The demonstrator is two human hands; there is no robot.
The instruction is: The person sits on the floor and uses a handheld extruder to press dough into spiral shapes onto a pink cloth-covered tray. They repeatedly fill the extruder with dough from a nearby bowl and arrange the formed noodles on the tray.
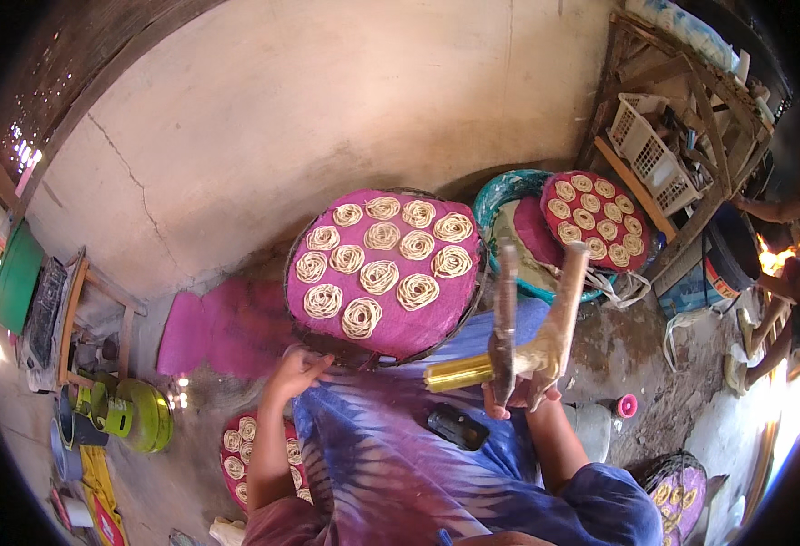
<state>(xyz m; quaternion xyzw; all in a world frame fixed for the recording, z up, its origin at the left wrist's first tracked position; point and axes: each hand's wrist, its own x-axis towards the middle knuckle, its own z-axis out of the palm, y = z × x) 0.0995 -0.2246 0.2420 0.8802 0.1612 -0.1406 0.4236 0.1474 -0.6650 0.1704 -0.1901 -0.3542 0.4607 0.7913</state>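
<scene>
My right hand (529, 399) grips a wooden hand press (545, 350) with two long handles pointing up and a brass-coloured cylinder sticking out to the left. Ahead of me a round tray with a pink cloth (327, 318) carries several coiled noodle nests (379, 278). By the tray's near left edge is my left hand (300, 373), its thumb held out and its other fingers slightly blurred; whether it touches the rim is unclear. On my blue and purple tie-dyed garment (372, 446) lies a small black object (457, 428).
Behind the tray, a teal basin (491, 196) bears a smaller tray of nests (591, 218). More nests lie low at left (236, 455) and right (677, 500). A green gas cylinder (145, 417) stands left. Far right, another person's arm (773, 209) is near a fire (777, 259).
</scene>
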